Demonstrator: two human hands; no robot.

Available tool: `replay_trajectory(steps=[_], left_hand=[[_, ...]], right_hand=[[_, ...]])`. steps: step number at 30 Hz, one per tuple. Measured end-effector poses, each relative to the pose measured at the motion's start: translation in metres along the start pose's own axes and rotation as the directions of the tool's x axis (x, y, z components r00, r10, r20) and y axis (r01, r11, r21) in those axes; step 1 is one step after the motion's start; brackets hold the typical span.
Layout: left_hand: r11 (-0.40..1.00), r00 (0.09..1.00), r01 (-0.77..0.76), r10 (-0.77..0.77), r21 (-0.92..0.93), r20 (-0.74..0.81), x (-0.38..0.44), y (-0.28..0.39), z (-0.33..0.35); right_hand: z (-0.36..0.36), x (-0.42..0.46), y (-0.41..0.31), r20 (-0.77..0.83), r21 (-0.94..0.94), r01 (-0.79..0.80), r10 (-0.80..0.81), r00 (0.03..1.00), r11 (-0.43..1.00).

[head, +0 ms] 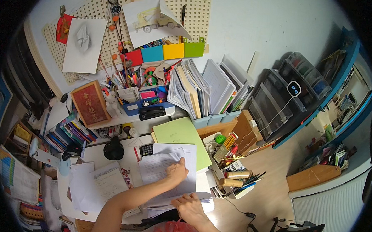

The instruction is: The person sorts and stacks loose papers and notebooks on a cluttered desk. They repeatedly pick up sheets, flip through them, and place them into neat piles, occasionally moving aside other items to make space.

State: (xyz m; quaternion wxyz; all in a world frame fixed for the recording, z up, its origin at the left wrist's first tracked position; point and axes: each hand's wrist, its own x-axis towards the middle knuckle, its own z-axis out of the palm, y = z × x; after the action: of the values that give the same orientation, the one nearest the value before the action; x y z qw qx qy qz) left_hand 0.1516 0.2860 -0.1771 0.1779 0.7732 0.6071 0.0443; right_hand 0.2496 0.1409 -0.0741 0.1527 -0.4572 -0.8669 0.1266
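Note:
A stack of handwritten paper sheets [154, 167] lies before me on the white desk. My left hand [177, 171] pinches the upper right part of the top sheets, which curl up beside its fingers. Close to the desk's front edge, my right hand [189, 206] grips the near edge of a folded-over bundle of papers [166, 200]. Beyond the stack is a light green paper folder [180, 131]. A black calculator [146, 149] and a red pen [136, 153] sit at the stack's far left. To the left, a spiral notepad [108, 181] with handwriting rests over loose white sheets [80, 186].
A small black object [114, 148], perhaps a fan, stands behind the notepad. Right of the desk is a cart [214, 176] crowded with pens and tubes. File boxes [215, 119] full of papers stand at the back. A desk lamp [64, 165] is at left.

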Motion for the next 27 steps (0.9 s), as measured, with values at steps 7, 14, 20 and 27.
replay_trajectory(steps=[7,14,20,27], left_hand=[[0.955,0.998,0.009,-0.027,-0.295,-0.055,-0.032,-0.025,-0.015],[0.837,0.961,-0.044,-0.113,-0.545,-0.251,-0.061,-0.038,-0.048],[0.805,0.915,-0.062,-0.19,-0.59,-0.355,-0.107,-0.034,-0.183],[0.399,0.796,-0.449,-0.228,-0.799,-0.561,-0.095,-0.065,-0.219]], right_hand=[[-0.006,0.001,-0.004,-0.021,-0.004,0.034,-0.034,0.999,0.999],[-0.021,-0.009,-0.016,0.056,-0.036,0.039,-0.037,0.998,0.999],[-0.016,-0.011,-0.005,0.072,-0.008,0.006,-0.006,0.997,1.0],[-0.019,-0.01,-0.002,0.09,-0.001,-0.038,0.038,0.995,0.999]])
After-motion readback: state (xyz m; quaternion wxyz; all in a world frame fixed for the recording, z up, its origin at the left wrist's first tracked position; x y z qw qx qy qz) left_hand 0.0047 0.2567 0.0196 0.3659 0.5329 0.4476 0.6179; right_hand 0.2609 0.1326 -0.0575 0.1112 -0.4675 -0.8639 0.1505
